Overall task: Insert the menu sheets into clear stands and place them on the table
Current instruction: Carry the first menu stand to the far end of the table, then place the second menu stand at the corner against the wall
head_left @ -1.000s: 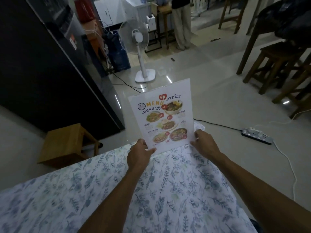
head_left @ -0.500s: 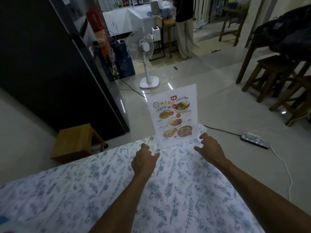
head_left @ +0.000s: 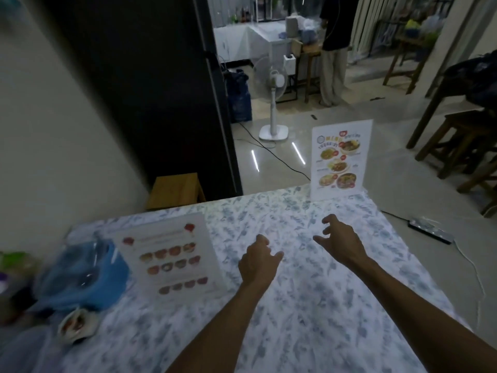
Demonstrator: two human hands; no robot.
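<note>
A clear stand holding a menu sheet (head_left: 339, 160) stands upright at the far right corner of the table (head_left: 309, 305), which has a blue floral cloth. No hand touches it. My left hand (head_left: 258, 262) hovers over the middle of the table, fingers loosely curled and holding nothing. My right hand (head_left: 339, 241) is beside it, fingers spread and empty, well short of the stand. A second menu sheet (head_left: 172, 257) with rows of dish pictures lies at the table's left, blurred; I cannot tell whether it sits in a stand.
A blue plastic bag (head_left: 83, 275) and a small crumpled wrapper (head_left: 75, 327) lie at the table's left. Beyond the far edge are a wooden stool (head_left: 174, 191), a black fridge (head_left: 150, 90), a standing fan (head_left: 271, 98), a power strip (head_left: 430, 230), wooden stools (head_left: 462, 141) and a person (head_left: 333, 49).
Both hands let go of the menu stand and drew back toward me. The stand stays upright at the far corner. The view swung left, revealing the second menu and the blue bag.
</note>
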